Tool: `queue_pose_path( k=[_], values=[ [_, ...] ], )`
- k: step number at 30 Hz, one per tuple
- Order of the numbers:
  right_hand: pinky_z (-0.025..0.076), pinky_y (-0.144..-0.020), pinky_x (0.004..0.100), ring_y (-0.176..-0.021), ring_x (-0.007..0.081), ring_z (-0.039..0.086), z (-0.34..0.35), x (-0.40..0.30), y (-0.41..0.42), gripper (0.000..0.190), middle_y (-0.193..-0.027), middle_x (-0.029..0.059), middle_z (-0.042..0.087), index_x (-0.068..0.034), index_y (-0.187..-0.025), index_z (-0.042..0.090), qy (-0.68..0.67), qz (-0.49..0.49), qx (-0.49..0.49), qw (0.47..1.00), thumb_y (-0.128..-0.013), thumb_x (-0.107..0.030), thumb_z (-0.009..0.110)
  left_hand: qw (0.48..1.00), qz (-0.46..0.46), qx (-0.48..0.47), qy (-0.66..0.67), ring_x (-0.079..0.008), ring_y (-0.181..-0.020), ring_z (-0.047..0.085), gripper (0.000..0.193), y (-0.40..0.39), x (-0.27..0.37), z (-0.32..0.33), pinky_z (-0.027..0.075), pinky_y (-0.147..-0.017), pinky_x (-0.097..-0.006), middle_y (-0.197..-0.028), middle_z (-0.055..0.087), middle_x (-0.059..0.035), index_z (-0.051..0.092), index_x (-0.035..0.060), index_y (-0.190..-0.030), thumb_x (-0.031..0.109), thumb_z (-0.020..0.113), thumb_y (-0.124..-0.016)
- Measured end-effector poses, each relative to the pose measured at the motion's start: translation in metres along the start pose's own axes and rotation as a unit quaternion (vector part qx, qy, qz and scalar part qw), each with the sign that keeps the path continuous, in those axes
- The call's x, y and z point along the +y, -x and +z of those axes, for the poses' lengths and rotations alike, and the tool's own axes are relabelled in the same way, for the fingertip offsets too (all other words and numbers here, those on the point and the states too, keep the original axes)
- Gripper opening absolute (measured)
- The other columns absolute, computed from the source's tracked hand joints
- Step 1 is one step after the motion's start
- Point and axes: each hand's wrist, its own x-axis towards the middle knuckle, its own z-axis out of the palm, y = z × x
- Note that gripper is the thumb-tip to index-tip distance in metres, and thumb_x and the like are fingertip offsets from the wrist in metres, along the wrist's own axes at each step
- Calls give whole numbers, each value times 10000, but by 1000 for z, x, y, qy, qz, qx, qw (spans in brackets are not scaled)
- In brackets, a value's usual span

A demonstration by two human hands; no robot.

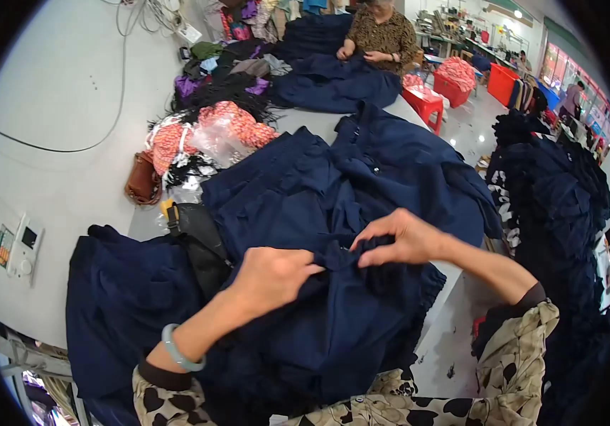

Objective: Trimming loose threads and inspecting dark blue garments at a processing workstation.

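A pair of navy trousers (355, 325) hangs from my two hands in front of my body. My left hand (273, 277) pinches the waistband on one side, its fingers partly hidden by the fist. On the other side my right hand (401, 242) grips the gathered elastic waistband (374, 247) between thumb and fingers. Just beyond my hands, folded navy garments (283, 186) lie on the table. Another navy garment (411, 154), with a small button or snap showing, is spread beside them. To the left, a navy garment (129, 287) drapes over the table's front edge.
A black bag (201, 242) lies between garments. Farther back are a brown pouch (143, 178), orange-patterned cloth (235, 125) and cloth scraps (219, 80). A person (385, 37) handles navy cloth across the table. A tall heap of dark garments (550, 186) stands at the right, beyond the floor gap.
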Motion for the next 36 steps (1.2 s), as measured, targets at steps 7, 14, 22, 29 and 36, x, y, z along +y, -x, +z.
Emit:
queue_pose_path(
  k=[7,14,22,29,36],
  values=[
    [461,-652,278,-689,139,568,40,48,18,371,-783,60,644,-25,-934,662,-26,62,57,996,-704,-285,792,989,-60,-52,124,-272,-681,636,129,1,10,62,503,-612,-317,-741,606,-128,592,17,-845,61,671,-753],
    [428,-568,214,-648,22,520,-102,32,-25,370,-699,-46,575,-37,-807,643,-124,-42,147,980,-776,-392,739,824,-319,158,441,-113,-797,608,364,17,-3,-37,503,-752,-242,-980,590,-76,508,5,-1164,-72,580,-816],
    [451,-819,257,-889,108,578,-82,47,-56,450,-926,30,650,0,-1123,616,-53,-33,103,993,-898,-388,579,949,-182,190,176,-127,-694,635,301,9,4,-32,496,-673,-263,-857,646,-78,546,0,-1070,67,679,-808],
    [470,-653,393,-705,350,586,-56,-66,-55,487,-676,183,568,-14,-713,604,345,11,-29,938,-813,-490,628,985,-65,21,156,-242,-764,668,350,-48,-24,-42,503,-689,-300,-854,668,-143,547,14,-1121,174,660,-832],
    [387,-534,307,-565,161,507,-100,-34,-34,361,-602,89,498,13,-690,556,230,-133,197,944,-762,-284,747,907,-143,-3,396,-7,-617,329,294,-63,-67,-74,281,-542,-204,-662,386,104,493,86,-664,214,621,-896]
  ],
)
